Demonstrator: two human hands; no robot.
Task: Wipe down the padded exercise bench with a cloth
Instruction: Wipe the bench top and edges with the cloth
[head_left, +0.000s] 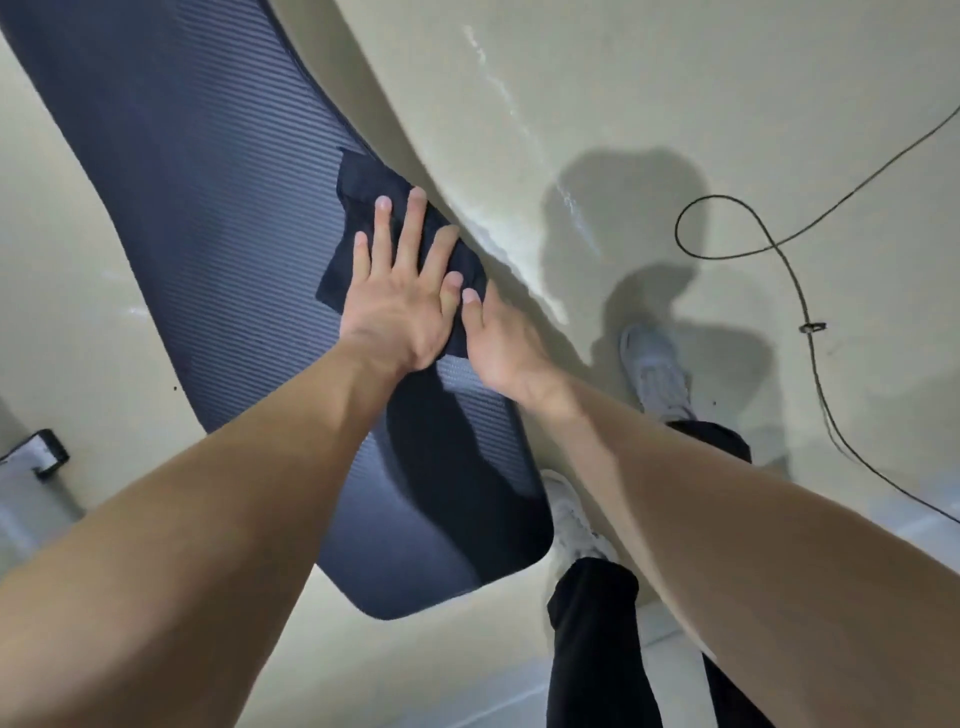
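Observation:
The padded bench (208, 218) is a long ribbed blue-grey pad that runs from the top left down to a rounded end at the bottom middle. A dark folded cloth (369, 187) lies flat on its right side near the edge. My left hand (400, 291) presses flat on the cloth with fingers spread. My right hand (498, 338) rests at the pad's right edge, its thumb touching the cloth's near corner; its fingers are hidden below the edge, so what it grips is unclear.
A pale glossy floor surrounds the pad. A thin black cable (779, 249) loops across the floor at right. My white shoes (654, 369) and dark trousers (592, 634) are at lower right. A grey metal piece with a black cap (36, 457) sits at the left edge.

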